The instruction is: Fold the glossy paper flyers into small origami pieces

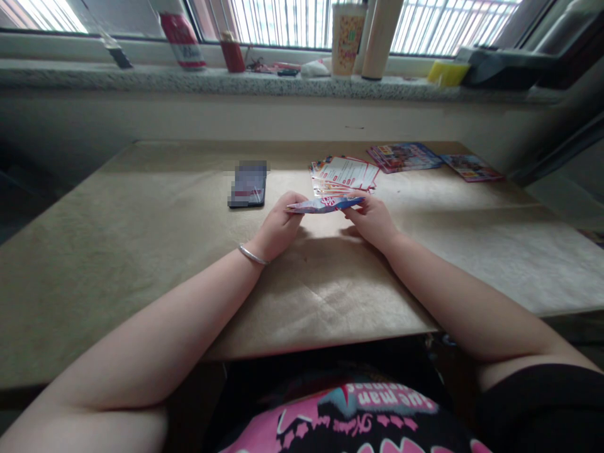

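Note:
Both my hands hold a colourful leaflet point(325, 204) nearly flat, just above the paper-covered table point(141, 239). My left hand point(278, 226), with a silver bangle on its wrist, pinches the leaflet's left end. My right hand point(372, 220) pinches its right end. Just behind the held leaflet lies a small stack of white and red leaflets point(346, 175).
A dark phone point(248, 184) lies left of the stack. More colourful leaflets point(403, 156) and another point(472, 167) lie at the back right. On the window sill point(141, 77) stand a red packet, a small red bottle, a printed cup point(348, 39), a beige cylinder and a yellow object.

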Tool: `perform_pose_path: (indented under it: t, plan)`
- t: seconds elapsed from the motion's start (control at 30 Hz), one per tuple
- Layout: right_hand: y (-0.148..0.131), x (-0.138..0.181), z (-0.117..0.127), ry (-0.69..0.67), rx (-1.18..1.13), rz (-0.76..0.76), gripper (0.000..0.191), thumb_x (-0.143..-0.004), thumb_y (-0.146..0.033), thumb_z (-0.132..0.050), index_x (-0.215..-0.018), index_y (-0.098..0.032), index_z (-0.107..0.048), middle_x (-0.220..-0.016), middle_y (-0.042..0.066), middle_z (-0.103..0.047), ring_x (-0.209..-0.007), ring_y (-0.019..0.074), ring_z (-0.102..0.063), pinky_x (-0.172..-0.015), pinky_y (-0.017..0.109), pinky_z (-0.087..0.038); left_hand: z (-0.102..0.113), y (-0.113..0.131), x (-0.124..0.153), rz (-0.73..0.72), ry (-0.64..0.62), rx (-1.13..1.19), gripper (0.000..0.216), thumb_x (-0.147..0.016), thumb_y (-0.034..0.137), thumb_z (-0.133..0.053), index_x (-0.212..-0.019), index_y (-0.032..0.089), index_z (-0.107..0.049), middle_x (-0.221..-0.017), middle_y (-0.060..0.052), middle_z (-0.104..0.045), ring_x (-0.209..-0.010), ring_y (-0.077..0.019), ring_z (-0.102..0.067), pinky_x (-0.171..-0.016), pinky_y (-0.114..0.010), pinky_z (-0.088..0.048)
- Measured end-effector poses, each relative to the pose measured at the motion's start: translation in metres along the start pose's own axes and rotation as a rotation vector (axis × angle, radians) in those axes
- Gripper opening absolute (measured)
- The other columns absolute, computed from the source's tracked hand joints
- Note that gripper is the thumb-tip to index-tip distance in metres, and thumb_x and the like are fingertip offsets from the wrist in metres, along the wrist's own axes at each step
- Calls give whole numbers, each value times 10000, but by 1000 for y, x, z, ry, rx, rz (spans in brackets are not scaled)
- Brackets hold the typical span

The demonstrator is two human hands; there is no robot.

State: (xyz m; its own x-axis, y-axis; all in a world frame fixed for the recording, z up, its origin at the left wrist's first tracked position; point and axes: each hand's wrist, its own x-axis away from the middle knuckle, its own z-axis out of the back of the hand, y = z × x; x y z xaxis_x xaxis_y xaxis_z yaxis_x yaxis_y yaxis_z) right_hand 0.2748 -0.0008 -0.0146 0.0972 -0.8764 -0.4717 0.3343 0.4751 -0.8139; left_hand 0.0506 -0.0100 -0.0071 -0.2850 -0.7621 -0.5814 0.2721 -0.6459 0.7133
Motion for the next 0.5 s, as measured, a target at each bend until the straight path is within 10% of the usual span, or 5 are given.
perform_pose_path:
  t: [0.23,0.5]
  plan:
    - [-7,1,-1,-19,71,-25,261,-799,-345,-630,-1009,-197,-679,-1053,81,-722,-875,221,-680,-678,374,-611,-3,-5,-1,-5,244,237,133,-893,291,-622,-957,187,-568,-882,-13,-640,-817,-113,-625,-795,-262,-531]
    - [-8,4,-2,-98,169,-57,248,-833,-221,-536,-1057,-216,-643,-1049,74,-704,-769,209,-673,-770,450,-599,-4,-6,1,-7,149,81,101,-891,285,-616,-930,193,-629,-907,-18,-665,-868,-142,-644,-807,-298,-558]
